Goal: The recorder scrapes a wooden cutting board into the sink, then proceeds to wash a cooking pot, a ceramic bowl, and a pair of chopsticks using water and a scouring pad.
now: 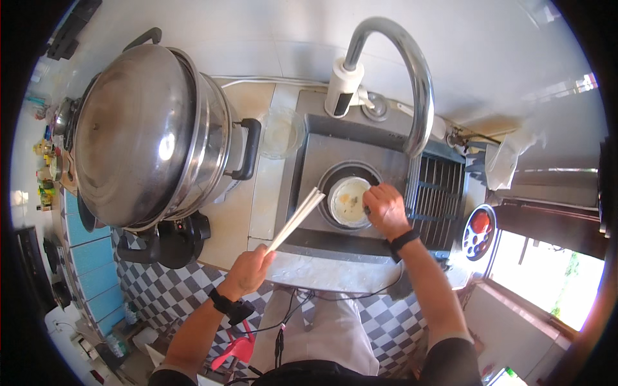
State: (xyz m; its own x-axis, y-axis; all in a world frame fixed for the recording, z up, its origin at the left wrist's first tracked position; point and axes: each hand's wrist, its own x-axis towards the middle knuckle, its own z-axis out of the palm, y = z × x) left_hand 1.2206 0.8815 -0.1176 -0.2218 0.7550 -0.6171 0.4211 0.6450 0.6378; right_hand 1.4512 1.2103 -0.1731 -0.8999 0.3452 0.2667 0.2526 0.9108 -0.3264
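Note:
In the sink, a light bowl with cloudy liquid and small food scraps stands within a larger metal bowl. My right hand is closed at the right edge of the light bowl, with a small dark thing partly visible under the fingers; what it is cannot be told. Several pale chopsticks are held in my left hand, pointing up and right over the sink's left part. The curved metal faucet arches above and to the right of the bowls.
A large lidded steel pot fills the left of the counter. Between it and the sink sits a clear glass bowl. A metal rack spans the sink's right side. Thin cables hang before my legs, and a black-handled pan lies below the pot.

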